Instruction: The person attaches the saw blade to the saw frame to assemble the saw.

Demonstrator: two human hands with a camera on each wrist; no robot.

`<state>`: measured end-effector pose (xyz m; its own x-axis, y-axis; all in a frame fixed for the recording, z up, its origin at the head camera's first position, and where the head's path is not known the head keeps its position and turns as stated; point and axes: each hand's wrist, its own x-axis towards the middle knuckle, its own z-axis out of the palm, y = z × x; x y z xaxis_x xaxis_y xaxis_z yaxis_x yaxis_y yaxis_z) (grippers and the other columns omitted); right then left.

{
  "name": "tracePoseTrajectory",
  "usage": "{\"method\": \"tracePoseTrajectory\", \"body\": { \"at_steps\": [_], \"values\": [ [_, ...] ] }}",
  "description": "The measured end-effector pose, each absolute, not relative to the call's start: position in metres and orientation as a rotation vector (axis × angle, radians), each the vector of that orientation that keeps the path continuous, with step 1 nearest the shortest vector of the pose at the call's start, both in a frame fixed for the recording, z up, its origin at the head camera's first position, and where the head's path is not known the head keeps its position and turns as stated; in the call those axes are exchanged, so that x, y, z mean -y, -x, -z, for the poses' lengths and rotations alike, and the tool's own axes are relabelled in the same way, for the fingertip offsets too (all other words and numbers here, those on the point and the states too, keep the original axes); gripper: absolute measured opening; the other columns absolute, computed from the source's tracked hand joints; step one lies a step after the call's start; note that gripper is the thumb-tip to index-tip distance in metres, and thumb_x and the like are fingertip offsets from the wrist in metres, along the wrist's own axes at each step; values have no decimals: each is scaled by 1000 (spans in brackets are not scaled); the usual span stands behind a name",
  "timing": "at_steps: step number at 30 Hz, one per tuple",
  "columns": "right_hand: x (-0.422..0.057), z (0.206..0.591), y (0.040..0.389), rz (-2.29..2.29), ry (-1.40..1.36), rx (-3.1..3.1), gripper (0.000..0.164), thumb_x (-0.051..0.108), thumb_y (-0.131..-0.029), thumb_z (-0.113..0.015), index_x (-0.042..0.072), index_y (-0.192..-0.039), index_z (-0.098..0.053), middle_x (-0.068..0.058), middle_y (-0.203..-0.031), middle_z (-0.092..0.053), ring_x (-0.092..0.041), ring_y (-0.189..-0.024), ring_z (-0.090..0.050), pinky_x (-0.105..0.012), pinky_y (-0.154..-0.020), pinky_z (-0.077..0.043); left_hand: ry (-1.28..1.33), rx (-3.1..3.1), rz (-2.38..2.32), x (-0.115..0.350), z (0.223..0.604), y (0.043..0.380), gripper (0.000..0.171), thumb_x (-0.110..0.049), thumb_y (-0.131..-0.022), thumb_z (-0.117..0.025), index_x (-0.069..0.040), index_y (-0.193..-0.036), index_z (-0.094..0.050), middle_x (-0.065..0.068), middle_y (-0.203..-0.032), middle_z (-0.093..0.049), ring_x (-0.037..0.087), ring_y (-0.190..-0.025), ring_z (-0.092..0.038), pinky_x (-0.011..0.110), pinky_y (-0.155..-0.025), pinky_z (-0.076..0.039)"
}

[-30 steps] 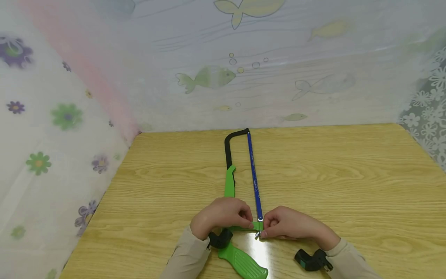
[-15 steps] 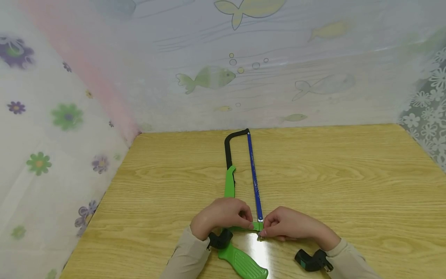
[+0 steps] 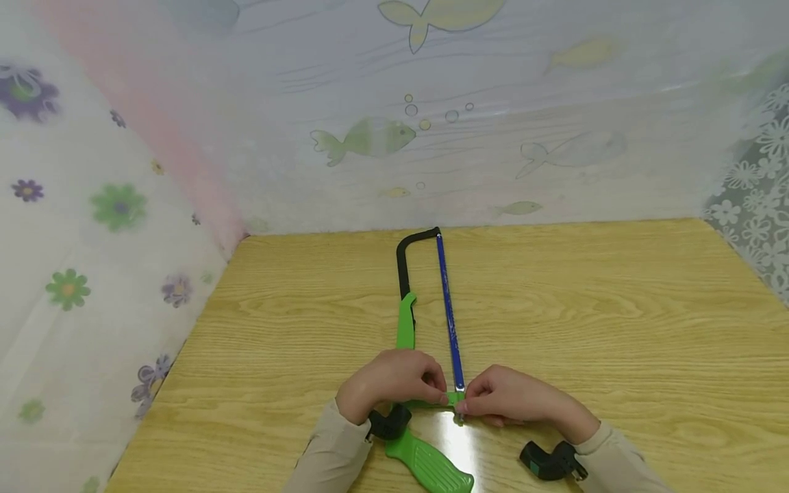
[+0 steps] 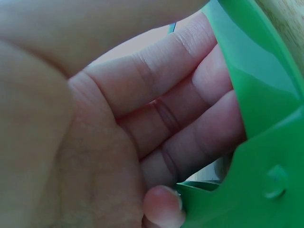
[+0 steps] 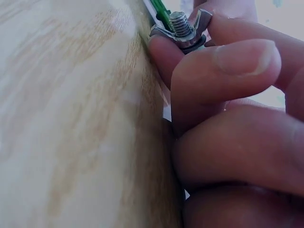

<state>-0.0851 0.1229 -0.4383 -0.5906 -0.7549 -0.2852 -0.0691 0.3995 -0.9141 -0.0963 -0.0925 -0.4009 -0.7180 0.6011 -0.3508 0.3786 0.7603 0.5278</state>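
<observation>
A hacksaw (image 3: 425,356) lies flat on the wooden table (image 3: 616,315), its black bow end far from the person, its green handle (image 3: 428,465) near, and the blue blade (image 3: 450,315) running along its right side. The left hand (image 3: 391,383) curls over the green frame beside the blade's near end, fingers wrapped against the plastic. The right hand (image 3: 511,400) pinches the wing nut (image 5: 183,28) on the threaded tension bolt at that same end. Over the last second the right fingers have shifted slightly about the nut while the saw has stayed put, which suggests the nut is being turned to alter blade tension.
</observation>
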Motion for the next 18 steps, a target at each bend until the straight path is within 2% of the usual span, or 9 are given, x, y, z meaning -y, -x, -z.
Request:
{"method": "tracePoseTrajectory", "body": {
  "at_steps": [18],
  "values": [
    [-123,437,86,1221,730,-1926,35,37,-86,-57,6,-67,-60,7,-43,-39,-4,-35,-27,-21,-36,-23,-749,-2446,-573,92,402,97,9,-40,-76,-66,-32,-76,-64,-21,-71,-54,-2,-64,-50,20,-59,-40]
  ]
}}
